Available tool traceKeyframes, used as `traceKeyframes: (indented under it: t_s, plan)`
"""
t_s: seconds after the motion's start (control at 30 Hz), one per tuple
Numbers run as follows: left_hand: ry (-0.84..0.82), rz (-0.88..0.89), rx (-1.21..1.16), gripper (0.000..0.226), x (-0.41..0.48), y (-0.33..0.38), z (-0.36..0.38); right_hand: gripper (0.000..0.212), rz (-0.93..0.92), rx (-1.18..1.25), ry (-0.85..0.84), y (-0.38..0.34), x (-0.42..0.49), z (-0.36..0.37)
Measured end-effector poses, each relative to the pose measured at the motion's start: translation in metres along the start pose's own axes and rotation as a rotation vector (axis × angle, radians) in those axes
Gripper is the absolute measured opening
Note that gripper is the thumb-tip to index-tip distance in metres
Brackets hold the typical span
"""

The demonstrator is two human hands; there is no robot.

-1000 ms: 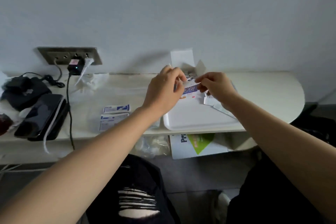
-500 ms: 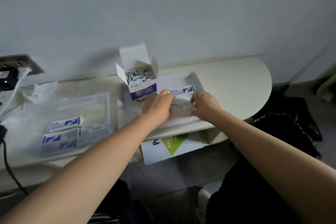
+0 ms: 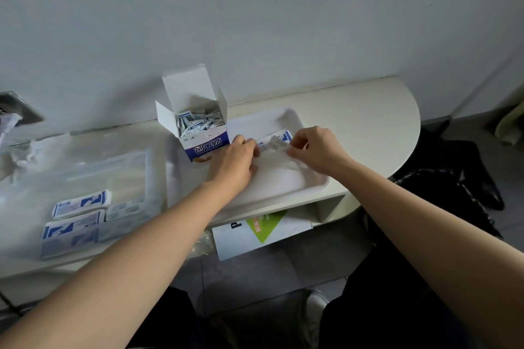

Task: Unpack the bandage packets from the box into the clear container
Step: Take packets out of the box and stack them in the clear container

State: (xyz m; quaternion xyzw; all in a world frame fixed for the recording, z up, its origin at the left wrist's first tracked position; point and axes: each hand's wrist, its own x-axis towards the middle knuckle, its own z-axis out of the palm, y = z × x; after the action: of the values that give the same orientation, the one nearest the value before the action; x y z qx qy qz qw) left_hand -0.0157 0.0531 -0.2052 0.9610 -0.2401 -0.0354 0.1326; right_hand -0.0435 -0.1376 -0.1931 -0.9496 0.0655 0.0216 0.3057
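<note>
The white, blue-banded box [image 3: 202, 143] stands open and upright at the counter's back edge, stuffed with small packets [image 3: 198, 122]. Three larger packets [image 3: 80, 204] lie flat in the clear container [image 3: 113, 173] at the left end. One packet [image 3: 273, 142], right of the box, is pinched between left grip [image 3: 235, 161] and right grip [image 3: 314, 147].

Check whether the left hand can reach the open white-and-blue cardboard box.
Probably yes. The open white-and-blue cardboard box stands beside the left hand, flaps up, with nothing between them. But that hand and the right hand both pinch a blue-printed white bandage packet, so it must let go first.
</note>
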Motion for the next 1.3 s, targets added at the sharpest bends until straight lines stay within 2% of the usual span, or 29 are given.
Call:
traceKeyframes:
  t_s: [0.27, 0.4, 0.63, 0.83, 0.9, 1.0, 1.13, 1.2, 1.3]
  plan:
    - [0.071, 0.116, -0.052, 0.012, -0.006, 0.001, -0.006, 0.028, 0.055, 0.255, 0.028, -0.003, 0.001, -0.014]
    - [0.05, 0.161, -0.008, 0.009, -0.011, -0.002, -0.002, 0.023, 0.106, 0.291, -0.048, -0.002, 0.001, -0.012]
    - [0.078, 0.175, -0.052, 0.007, -0.008, -0.008, -0.001, 0.01, 0.082, 0.252, -0.214, -0.007, 0.0, -0.011]
    - [0.335, 0.277, -0.082, 0.012, -0.01, 0.001, -0.003, 0.025, 0.004, 0.259, -0.436, -0.011, -0.003, -0.009]
    - [0.391, 0.309, -0.06, 0.01, -0.008, 0.001, -0.005, 0.02, -0.01, 0.322, -0.451, -0.009, -0.003, -0.01]
    - [0.372, 0.298, -0.06, 0.013, -0.005, 0.001, -0.006, 0.016, -0.018, 0.448, -0.425, -0.004, -0.002, -0.013]
    - [0.16, 0.136, 0.024, 0.033, -0.003, 0.002, -0.003, 0.027, 0.044, 0.522, -0.238, 0.005, 0.002, -0.018]
    - [0.069, 0.115, 0.071, 0.039, 0.0, 0.004, 0.0, 0.018, 0.057, 0.505, -0.143, 0.007, 0.003, -0.021]
    - [0.007, 0.1, 0.089, 0.036, 0.004, 0.008, 0.005, 0.011, 0.092, 0.554, -0.074, 0.009, 0.003, -0.025]
